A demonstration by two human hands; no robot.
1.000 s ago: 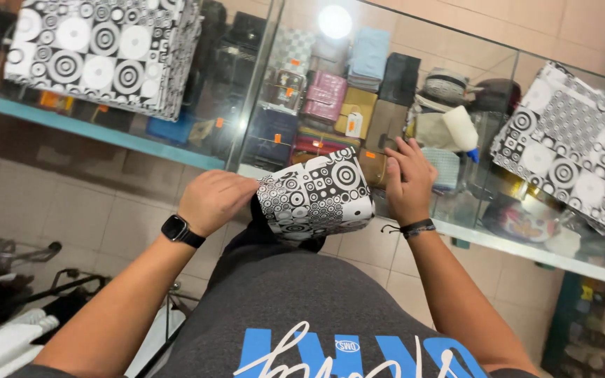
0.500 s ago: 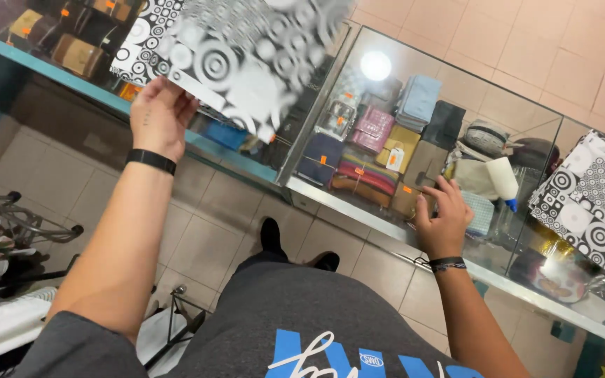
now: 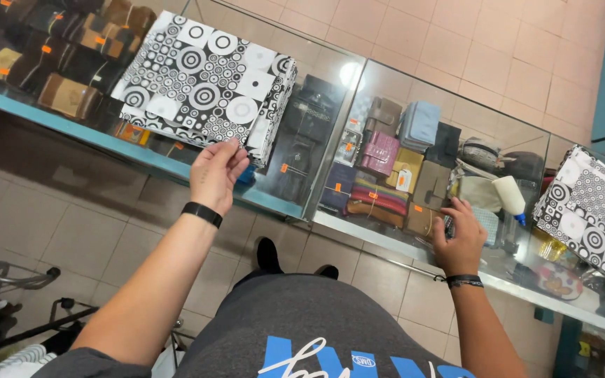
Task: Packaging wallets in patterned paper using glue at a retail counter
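Observation:
My left hand [image 3: 216, 173] reaches out over the near edge of a stack of black-and-white patterned sheets [image 3: 204, 80] lying on the glass counter [image 3: 302, 203]. Its fingertips touch the stack's front edge and hold nothing. My right hand [image 3: 461, 234] rests flat on the counter glass to the right, fingers spread, beside a white bottle with a blue tip [image 3: 510, 194]. A second pile of the same patterned sheets [image 3: 593, 213] lies at the far right of the counter.
Under the glass are wallets and small purses [image 3: 386, 164] in several colours, with more brown ones [image 3: 57, 63] at the left. The floor is tiled. A metal rack [image 3: 8, 280] stands at the lower left.
My left hand carried a patterned piece from in front of me up and to the left, set it on the left stack and let go. My right hand stayed on the glass.

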